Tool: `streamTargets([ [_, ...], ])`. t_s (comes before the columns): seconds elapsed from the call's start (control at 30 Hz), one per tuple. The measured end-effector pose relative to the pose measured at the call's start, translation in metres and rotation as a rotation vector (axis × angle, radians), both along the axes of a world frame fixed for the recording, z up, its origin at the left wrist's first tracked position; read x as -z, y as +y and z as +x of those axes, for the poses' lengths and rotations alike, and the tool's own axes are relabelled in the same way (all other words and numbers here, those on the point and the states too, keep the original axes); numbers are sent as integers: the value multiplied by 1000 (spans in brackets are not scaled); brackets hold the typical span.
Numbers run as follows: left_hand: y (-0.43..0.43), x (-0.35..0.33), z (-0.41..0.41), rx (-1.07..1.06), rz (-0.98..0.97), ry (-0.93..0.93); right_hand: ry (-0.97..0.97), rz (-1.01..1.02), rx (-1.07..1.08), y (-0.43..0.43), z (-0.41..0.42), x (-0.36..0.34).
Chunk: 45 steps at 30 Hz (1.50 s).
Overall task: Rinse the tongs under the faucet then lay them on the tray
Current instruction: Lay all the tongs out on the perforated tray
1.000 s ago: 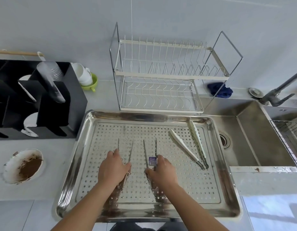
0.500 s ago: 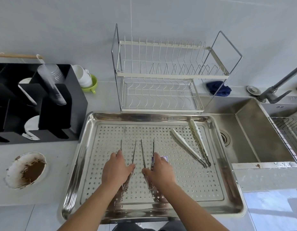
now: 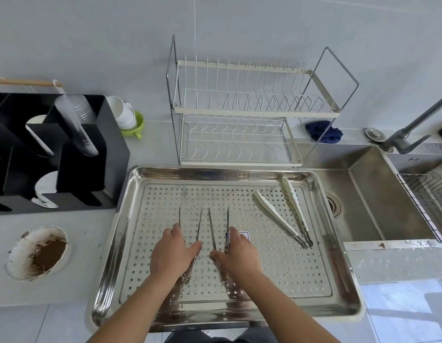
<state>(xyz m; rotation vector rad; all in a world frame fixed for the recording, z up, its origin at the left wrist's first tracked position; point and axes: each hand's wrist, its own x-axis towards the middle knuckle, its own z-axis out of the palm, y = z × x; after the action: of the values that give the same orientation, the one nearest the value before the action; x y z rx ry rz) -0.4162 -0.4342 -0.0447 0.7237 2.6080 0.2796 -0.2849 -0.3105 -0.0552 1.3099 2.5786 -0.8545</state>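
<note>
Drawn slightly closer together, left hand (image 3: pixel 171 253) and right hand (image 3: pixel 239 256) each grip slim serrated steel tongs (image 3: pixel 212 229), laying them parallel at the perforated steel tray's (image 3: pixel 301 273) 6 o'clock, likely to drain.

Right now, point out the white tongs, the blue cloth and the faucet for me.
white tongs (image 3: pixel 275 214), head view, on the middle of the arm nearer the hands
blue cloth (image 3: pixel 324 131), head view, on the middle of the bunched fabric
faucet (image 3: pixel 398 136), head view, on its body just above the base
</note>
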Motion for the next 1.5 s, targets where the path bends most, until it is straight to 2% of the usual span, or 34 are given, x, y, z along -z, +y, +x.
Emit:
streamTargets([
  [0.17, -15, -5, -7, -52, 78, 84, 4, 45, 99, 31, 13, -14],
  [0.27, -28, 3, -21, 85, 47, 244, -8, 199, 171, 80, 36, -28],
  [0.37, -33, 16, -30, 173, -11, 269, -169, 311, 184, 124, 57, -36],
  [0.47, -34, 27, -31, 152, 42, 261, -344, 255, 159, 146, 64, -34],
  [0.53, -37, 33, -30, 151, 91, 270, -370, 223, 154, 149, 65, -34],
  [0.73, -44, 41, -28, 165, 138, 322, -293, 204, 118, 119, 63, -31],
  [1.0, -44, 45, -28, 174, 101, 321, -168, 85, 227, 51, 68, -6],
  [1.5, -45, 48, -31, 176, 131, 320, -132, 71, 232, 30, 63, -6],
])
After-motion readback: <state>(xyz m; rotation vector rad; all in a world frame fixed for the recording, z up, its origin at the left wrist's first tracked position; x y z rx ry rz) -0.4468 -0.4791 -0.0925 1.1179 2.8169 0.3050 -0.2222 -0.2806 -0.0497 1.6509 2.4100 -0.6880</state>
